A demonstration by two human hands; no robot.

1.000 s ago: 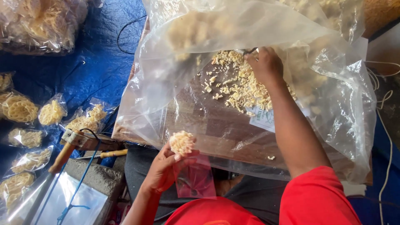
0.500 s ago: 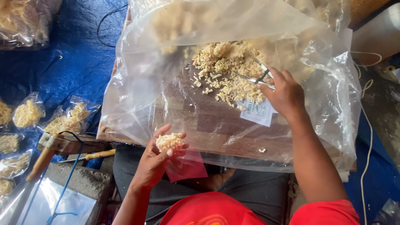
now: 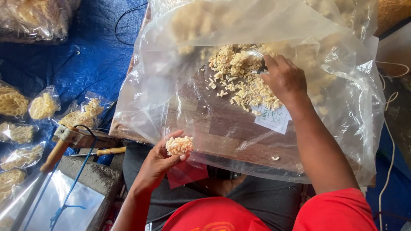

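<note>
The large clear plastic bag [image 3: 180,81] lies open over a wooden board [image 3: 214,124], and everything here sits relative to it. The right hand [image 3: 284,79] is reached deep inside the bag, forearm running in from the near right corner, wrist bent, fingers curled over metal tongs [image 3: 260,68] at the heap of pale noodle crackers [image 3: 239,72]; the tongs are mostly hidden, so whether they are pressed shut cannot be told. The left hand [image 3: 160,162] is held just outside the bag's near edge, palm up, thumb and fingertips pinching one clump of cracker [image 3: 180,145] above a small clear pouch [image 3: 186,171] that it also holds.
</note>
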